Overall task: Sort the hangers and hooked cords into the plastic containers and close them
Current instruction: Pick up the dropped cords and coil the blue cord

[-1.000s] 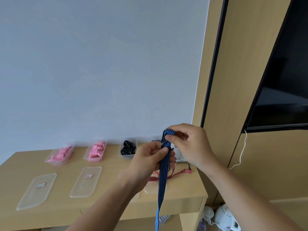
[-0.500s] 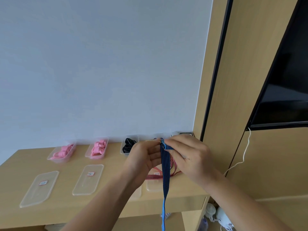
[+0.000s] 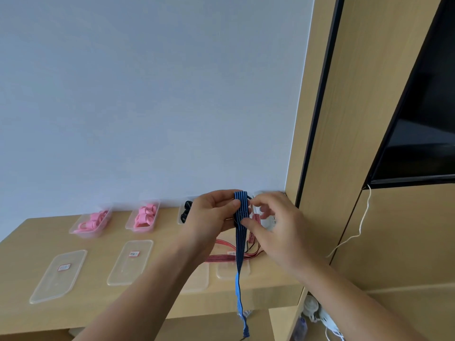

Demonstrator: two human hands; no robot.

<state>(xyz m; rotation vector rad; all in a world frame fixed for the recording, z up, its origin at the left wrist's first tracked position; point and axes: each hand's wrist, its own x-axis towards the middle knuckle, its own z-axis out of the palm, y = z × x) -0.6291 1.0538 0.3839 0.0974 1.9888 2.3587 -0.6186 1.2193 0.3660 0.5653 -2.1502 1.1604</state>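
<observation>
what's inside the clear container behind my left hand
Black looped items show in the clear plastic container; hangers or cords, I cannot tell. The left hand, gripping the blue striped cord, covers its right side, hiding the rest.

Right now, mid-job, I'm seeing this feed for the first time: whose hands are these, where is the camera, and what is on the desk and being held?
There is no machine here. A person works with bare hands, and the single picture comes from a camera worn on their head, looking forward and down. The left hand grips a folded blue striped cord, whose loose end hangs past the desk edge. The right hand pinches the same cord. On the wooden desk, by the wall, two open clear containers hold pink hangers, and a third holds black items too hidden to name. Nearer lie loose lids, and a red striped cord crosses another lid.
</observation>
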